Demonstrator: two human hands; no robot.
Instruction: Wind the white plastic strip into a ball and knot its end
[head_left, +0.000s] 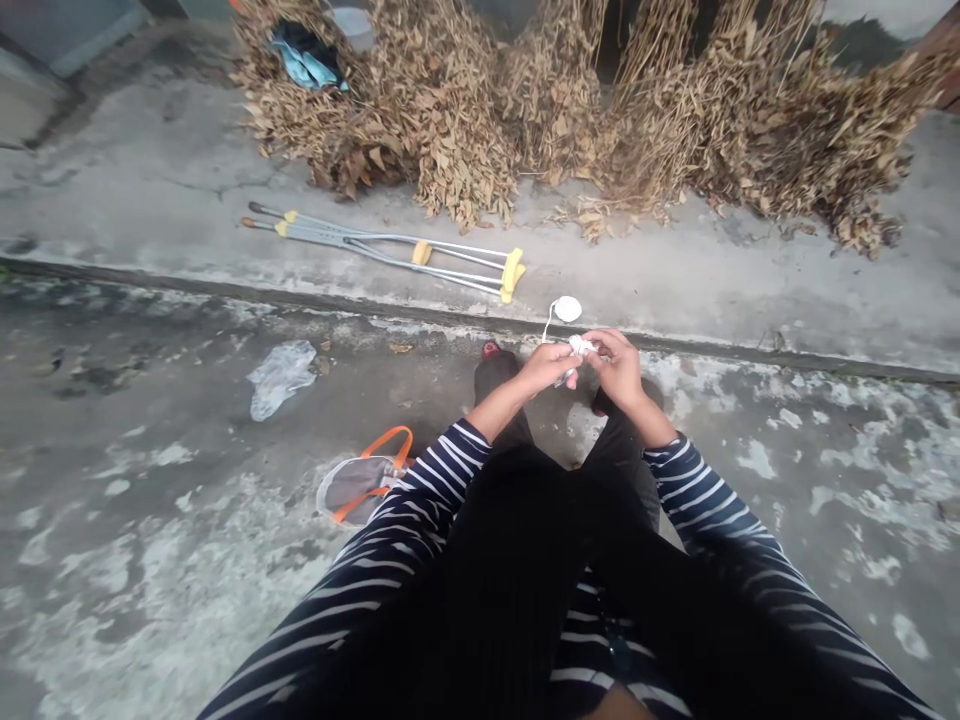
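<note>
Between my hands, just above my knees, is a small bunched white piece that looks like yarn work. My left hand is closed on its left side, with the thumb on top. My right hand pinches it from the right, fingers curled. A small pinkish end shows below the left fingers; whether it is a fingertip or a tool I cannot tell. On the ledge just beyond sits a white ball of yarn, and a white strand runs from it down toward my left hand.
A pair of crutches with yellow pads lies on the raised concrete ledge. Dried plants are heaped behind it. On the lower ground to my left are a clear plastic bag and a grey bag with orange handles.
</note>
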